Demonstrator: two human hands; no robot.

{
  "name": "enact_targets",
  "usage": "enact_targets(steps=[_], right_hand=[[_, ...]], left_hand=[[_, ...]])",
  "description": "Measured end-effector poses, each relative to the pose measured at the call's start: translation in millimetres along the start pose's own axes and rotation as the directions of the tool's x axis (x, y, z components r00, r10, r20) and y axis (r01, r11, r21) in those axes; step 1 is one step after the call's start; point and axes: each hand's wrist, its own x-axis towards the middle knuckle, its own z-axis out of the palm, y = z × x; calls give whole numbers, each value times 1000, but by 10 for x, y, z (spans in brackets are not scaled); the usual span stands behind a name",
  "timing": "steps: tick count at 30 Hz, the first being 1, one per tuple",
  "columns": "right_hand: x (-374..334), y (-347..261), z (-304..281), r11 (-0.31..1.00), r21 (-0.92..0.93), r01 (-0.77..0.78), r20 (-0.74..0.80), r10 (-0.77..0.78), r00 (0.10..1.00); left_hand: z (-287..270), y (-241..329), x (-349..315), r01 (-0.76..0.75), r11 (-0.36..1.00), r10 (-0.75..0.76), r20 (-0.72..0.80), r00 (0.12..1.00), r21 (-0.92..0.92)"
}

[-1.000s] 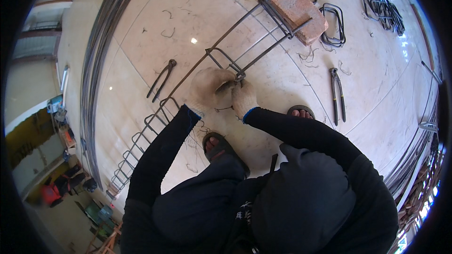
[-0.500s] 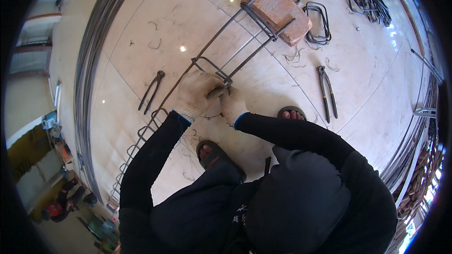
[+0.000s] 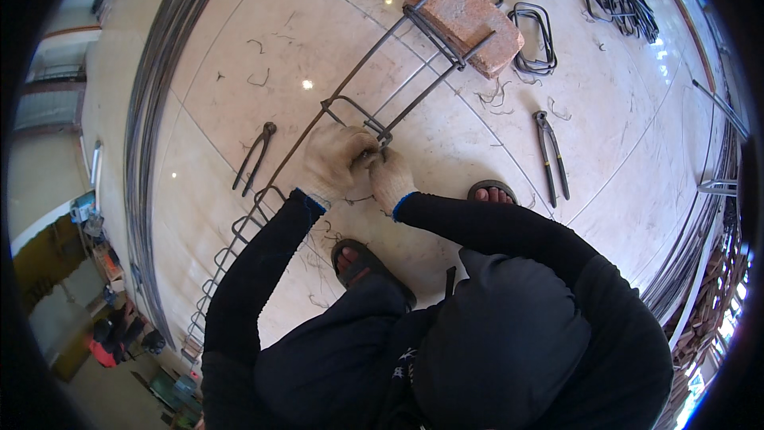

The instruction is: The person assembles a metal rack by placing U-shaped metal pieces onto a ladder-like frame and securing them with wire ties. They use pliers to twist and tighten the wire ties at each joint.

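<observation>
A long rebar cage [image 3: 426, 103] of straight bars and bent stirrups runs from the upper middle down toward the lower left. My left hand [image 3: 338, 151], in a cream knit glove, is closed over the cage at a stirrup corner. My right hand [image 3: 390, 177], gloved alike, presses its closed fingers against the same corner. Whatever small piece the right fingertips pinch is hidden, and a thin wire shows below between the hands. A reddish brick [image 3: 469, 20] lies under the cage's far end.
Pincers lie on either side: a dark pair [image 3: 256, 158] left, another pair [image 3: 551, 158] right. Loose stirrups [image 3: 535, 40] sit beside the brick, with a stirrup pile [image 3: 619, 4] farther right. Long rods [image 3: 147, 127] line the left. Wire scraps dot the tiled floor. A person [image 3: 115, 334] is far left.
Both hands stay at the stirrup corner, with only slight shifts of the fingers. The view has moved a little. The person at the far left has changed posture.
</observation>
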Motion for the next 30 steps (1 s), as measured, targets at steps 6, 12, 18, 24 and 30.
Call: enact_targets(steps=[6,12,18,24,30], right_hand=[[-86,-63,-40,899,-338,280,-60,-318,946],[-108,-187,-140,782,-565,261,76,-266,961],[-148,-316,-81,754,-604,256,10,-314,949],[105,-59,-5,978,-165,129,-40,-138,990],[-58,-181,-274,288,-841,458,260,-528,809]], left_hand=[[315,69,-244,135,986,-160,-333,929,-98],[287,96,-293,217,976,-202,-398,895,-6],[333,155,-376,337,938,-344,-305,888,-77],[440,55,-374,223,968,-248,-324,913,-113],[395,53,-400,170,983,-185,-352,918,-74]])
